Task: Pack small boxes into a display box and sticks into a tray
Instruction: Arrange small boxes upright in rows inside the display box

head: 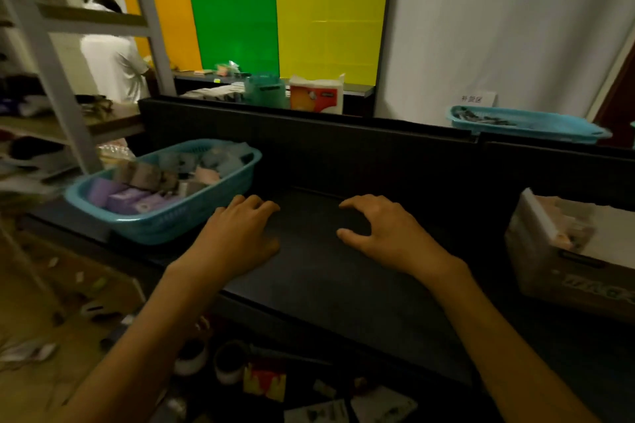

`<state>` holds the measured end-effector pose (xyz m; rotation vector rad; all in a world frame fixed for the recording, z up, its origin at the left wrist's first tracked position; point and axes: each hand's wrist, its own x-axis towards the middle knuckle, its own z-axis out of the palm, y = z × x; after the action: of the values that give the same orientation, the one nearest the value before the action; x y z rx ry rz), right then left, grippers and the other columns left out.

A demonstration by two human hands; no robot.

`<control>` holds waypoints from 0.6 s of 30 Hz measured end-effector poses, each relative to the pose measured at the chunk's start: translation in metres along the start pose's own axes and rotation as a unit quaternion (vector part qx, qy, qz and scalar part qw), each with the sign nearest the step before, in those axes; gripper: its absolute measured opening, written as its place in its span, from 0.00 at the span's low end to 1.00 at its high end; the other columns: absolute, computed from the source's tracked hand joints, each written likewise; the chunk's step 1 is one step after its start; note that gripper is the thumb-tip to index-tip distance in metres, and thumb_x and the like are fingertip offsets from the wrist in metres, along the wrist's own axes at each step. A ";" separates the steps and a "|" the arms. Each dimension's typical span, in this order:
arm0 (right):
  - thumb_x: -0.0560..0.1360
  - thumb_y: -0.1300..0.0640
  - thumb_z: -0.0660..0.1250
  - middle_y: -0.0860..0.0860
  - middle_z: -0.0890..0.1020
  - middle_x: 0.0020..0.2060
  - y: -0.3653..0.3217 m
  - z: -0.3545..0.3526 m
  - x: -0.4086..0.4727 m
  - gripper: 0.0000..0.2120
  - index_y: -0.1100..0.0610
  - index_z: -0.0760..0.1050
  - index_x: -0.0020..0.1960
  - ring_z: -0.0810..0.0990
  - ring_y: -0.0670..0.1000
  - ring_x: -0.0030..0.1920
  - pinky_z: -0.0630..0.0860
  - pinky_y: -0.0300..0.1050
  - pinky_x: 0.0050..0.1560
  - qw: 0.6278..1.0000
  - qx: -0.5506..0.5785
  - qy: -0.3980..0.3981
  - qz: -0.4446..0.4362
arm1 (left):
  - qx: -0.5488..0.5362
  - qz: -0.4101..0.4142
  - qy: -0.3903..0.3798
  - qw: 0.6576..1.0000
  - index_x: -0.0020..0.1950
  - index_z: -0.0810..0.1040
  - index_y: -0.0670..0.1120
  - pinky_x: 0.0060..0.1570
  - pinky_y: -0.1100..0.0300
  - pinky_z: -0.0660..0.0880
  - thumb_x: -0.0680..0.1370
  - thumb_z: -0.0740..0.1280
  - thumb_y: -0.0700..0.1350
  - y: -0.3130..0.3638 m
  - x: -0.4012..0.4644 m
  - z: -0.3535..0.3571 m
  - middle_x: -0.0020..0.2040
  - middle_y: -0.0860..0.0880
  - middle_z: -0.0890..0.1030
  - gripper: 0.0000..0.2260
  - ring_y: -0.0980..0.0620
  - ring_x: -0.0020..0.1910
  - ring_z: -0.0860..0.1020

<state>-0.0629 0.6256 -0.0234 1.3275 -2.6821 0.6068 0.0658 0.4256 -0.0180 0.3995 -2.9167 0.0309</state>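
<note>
Across the dark worktop (326, 278), nothing packed yet as far as can be judged: no display box or stick tray plainly identifiable. At left, a blue basket (192, 220) heaped with small boxes (127, 197), purple ones nearest, all waiting. At right, an open carton (549, 251), contents blurred. Farther back right, a second blue basket (536, 130) with dark items, possibly sticks. Between them, left hand (240, 233) flat and relaxed, right hand (388, 233) loosely spread, both holding nothing.
</note>
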 end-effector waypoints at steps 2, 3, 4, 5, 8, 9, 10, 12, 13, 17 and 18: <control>0.75 0.41 0.65 0.47 0.70 0.67 -0.027 0.016 0.010 0.25 0.45 0.66 0.69 0.68 0.50 0.67 0.68 0.50 0.67 1.000 0.006 -0.011 -0.006 | 0.001 0.000 -0.005 1.000 0.74 0.60 0.53 0.64 0.50 0.67 0.76 0.63 0.58 -0.033 -0.016 -0.003 0.68 0.50 0.66 0.28 0.48 0.68 0.63; 0.75 0.41 0.65 0.47 0.70 0.67 -0.040 0.023 0.016 0.25 0.45 0.66 0.69 0.68 0.50 0.67 0.67 0.49 0.67 1.000 0.008 -0.018 -0.011 | -0.001 -0.003 0.002 1.000 0.73 0.61 0.53 0.63 0.50 0.68 0.76 0.63 0.58 -0.049 -0.024 -0.004 0.67 0.50 0.67 0.28 0.48 0.67 0.64; 0.75 0.42 0.65 0.47 0.70 0.67 -0.052 0.029 0.022 0.24 0.45 0.66 0.69 0.68 0.49 0.67 0.66 0.48 0.68 0.999 0.008 -0.026 -0.016 | -0.005 -0.008 0.009 1.000 0.73 0.62 0.53 0.63 0.51 0.68 0.76 0.64 0.58 -0.063 -0.031 -0.006 0.67 0.50 0.68 0.27 0.48 0.67 0.65; 0.76 0.42 0.64 0.47 0.70 0.67 -0.062 0.034 0.028 0.24 0.46 0.66 0.70 0.68 0.49 0.67 0.66 0.47 0.68 0.999 0.008 -0.032 -0.021 | -0.010 -0.016 0.013 1.000 0.72 0.62 0.53 0.63 0.52 0.68 0.76 0.64 0.57 -0.077 -0.037 -0.008 0.67 0.50 0.68 0.27 0.49 0.67 0.66; 0.76 0.42 0.64 0.47 0.70 0.68 -0.089 0.046 0.049 0.24 0.46 0.66 0.69 0.67 0.49 0.68 0.65 0.47 0.68 0.999 0.007 -0.035 -0.027 | -0.016 -0.046 0.024 0.999 0.73 0.62 0.52 0.62 0.54 0.69 0.75 0.65 0.56 -0.114 -0.051 -0.016 0.68 0.50 0.67 0.28 0.49 0.66 0.65; 0.75 0.42 0.65 0.47 0.70 0.68 -0.096 0.050 0.057 0.24 0.46 0.66 0.69 0.67 0.49 0.68 0.66 0.48 0.68 0.999 0.007 -0.035 -0.028 | -0.017 -0.054 0.028 0.998 0.73 0.62 0.53 0.61 0.54 0.69 0.75 0.66 0.56 -0.126 -0.053 -0.017 0.68 0.50 0.67 0.28 0.50 0.66 0.66; 0.75 0.42 0.65 0.47 0.70 0.68 -0.103 0.054 0.065 0.24 0.45 0.66 0.69 0.67 0.49 0.68 0.66 0.49 0.68 0.999 0.007 -0.037 -0.028 | -0.019 -0.059 0.029 0.998 0.72 0.63 0.53 0.60 0.54 0.70 0.74 0.66 0.55 -0.136 -0.054 -0.018 0.68 0.50 0.68 0.28 0.50 0.66 0.66; 0.75 0.42 0.65 0.47 0.70 0.68 -0.115 0.062 0.082 0.25 0.45 0.66 0.69 0.68 0.50 0.68 0.67 0.50 0.68 0.999 0.007 -0.039 -0.026 | -0.019 -0.065 0.029 0.997 0.71 0.64 0.53 0.59 0.54 0.70 0.74 0.67 0.55 -0.154 -0.052 -0.018 0.68 0.51 0.68 0.27 0.50 0.66 0.66; 0.75 0.42 0.65 0.47 0.71 0.67 -0.121 0.066 0.091 0.25 0.44 0.66 0.69 0.68 0.50 0.68 0.68 0.51 0.67 0.999 0.007 -0.037 -0.026 | -0.015 -0.068 0.032 0.997 0.71 0.65 0.53 0.58 0.54 0.70 0.74 0.67 0.55 -0.162 -0.050 -0.018 0.67 0.50 0.69 0.27 0.50 0.65 0.67; 0.74 0.41 0.66 0.48 0.72 0.67 -0.136 0.083 0.126 0.26 0.45 0.66 0.70 0.69 0.51 0.67 0.69 0.52 0.66 0.999 0.007 -0.022 -0.027 | -0.025 -0.068 0.053 0.996 0.68 0.68 0.51 0.57 0.53 0.70 0.75 0.66 0.55 -0.195 -0.031 -0.017 0.65 0.49 0.71 0.23 0.48 0.63 0.69; 0.74 0.41 0.66 0.47 0.72 0.66 -0.138 0.087 0.135 0.26 0.45 0.66 0.69 0.70 0.51 0.66 0.70 0.52 0.66 0.999 0.007 -0.017 -0.026 | -0.029 -0.066 0.056 0.996 0.68 0.68 0.51 0.57 0.53 0.70 0.75 0.65 0.55 -0.203 -0.024 -0.017 0.65 0.49 0.71 0.23 0.48 0.63 0.68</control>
<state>-0.0305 0.4168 -0.0266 1.4206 -2.6650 0.6023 0.1466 0.2374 -0.0070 0.5612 -2.7666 -0.0487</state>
